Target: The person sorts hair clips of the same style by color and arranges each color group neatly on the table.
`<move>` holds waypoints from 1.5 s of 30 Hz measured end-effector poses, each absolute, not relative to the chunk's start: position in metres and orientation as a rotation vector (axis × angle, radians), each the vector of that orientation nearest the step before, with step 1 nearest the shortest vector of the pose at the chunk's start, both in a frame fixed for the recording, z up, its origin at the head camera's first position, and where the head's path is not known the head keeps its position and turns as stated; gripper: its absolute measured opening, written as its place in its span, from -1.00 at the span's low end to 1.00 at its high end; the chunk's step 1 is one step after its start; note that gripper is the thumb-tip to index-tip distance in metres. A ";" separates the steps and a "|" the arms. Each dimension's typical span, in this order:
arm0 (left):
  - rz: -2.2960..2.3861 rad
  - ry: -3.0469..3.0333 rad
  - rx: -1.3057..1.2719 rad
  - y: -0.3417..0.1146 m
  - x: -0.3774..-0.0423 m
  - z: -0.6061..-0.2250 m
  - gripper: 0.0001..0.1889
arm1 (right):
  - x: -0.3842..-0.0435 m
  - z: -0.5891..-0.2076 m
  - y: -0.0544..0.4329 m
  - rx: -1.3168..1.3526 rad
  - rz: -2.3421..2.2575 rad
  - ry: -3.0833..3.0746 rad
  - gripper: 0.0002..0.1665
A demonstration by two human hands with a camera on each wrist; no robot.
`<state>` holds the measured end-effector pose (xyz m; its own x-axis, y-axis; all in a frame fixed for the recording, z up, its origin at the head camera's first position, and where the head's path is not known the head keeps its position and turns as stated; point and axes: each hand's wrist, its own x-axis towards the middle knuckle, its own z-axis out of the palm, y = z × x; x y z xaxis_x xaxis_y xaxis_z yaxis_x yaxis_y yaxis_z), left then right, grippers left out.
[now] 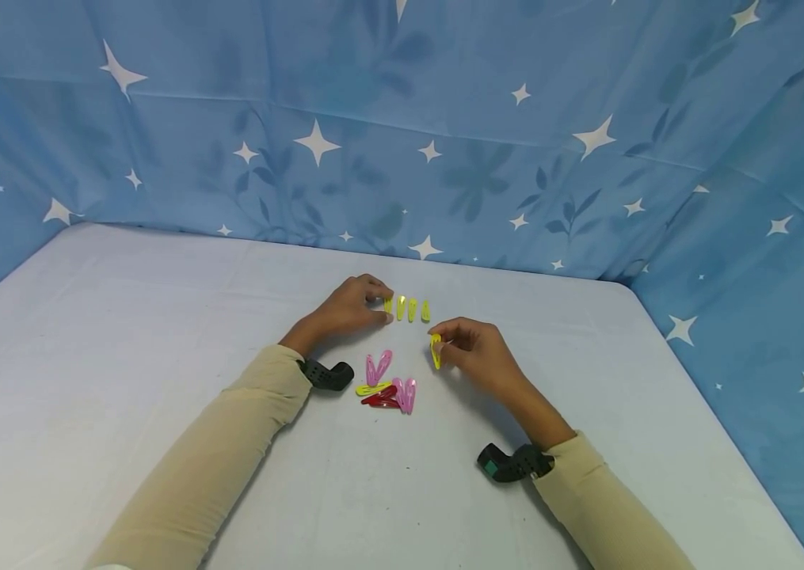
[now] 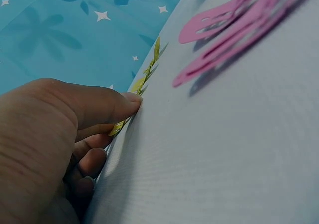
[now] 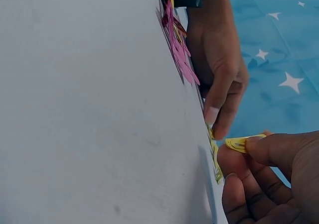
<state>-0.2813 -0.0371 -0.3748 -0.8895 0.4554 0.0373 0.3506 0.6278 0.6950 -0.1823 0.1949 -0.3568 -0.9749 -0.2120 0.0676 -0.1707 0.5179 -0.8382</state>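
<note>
Several yellow snap hair clips (image 1: 412, 309) stand side by side in a short row on the white table. At the row's left end my left hand (image 1: 353, 306) has thumb and fingertips around one yellow hair clip (image 1: 388, 305), partly hidden by the fingers. My right hand (image 1: 476, 352), just right of and nearer than the row, pinches another yellow hair clip (image 3: 239, 143) between thumb and finger, raised off the table. Between the forearms lies a loose group: pink hair clips (image 1: 383, 364), red hair clips (image 1: 382, 396) and one yellow clip (image 1: 373, 389).
The white-covered table (image 1: 344, 499) reaches back to a blue curtain (image 1: 373, 174) with white stars, which also runs along the sides. Black wrist cameras sit on the left wrist (image 1: 326, 375) and right wrist (image 1: 516, 463), the left one close to the loose clips.
</note>
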 end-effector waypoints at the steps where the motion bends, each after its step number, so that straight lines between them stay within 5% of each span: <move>1: 1.108 2.705 0.675 -0.037 -0.281 -0.375 -0.50 | -0.183 -0.357 0.195 -0.334 -1.487 2.700 -0.73; 45: 1.155 2.686 0.712 -0.039 -0.282 -0.376 -0.50 | -0.232 -0.360 0.199 -0.019 -1.494 2.732 -0.72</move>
<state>-0.2818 -0.0393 -0.3755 -0.8796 0.4715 0.0629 0.3699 0.5951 0.7135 -0.2320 0.1989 -0.3602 -0.9995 -0.0241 -0.0186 0.0026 0.5395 -0.8420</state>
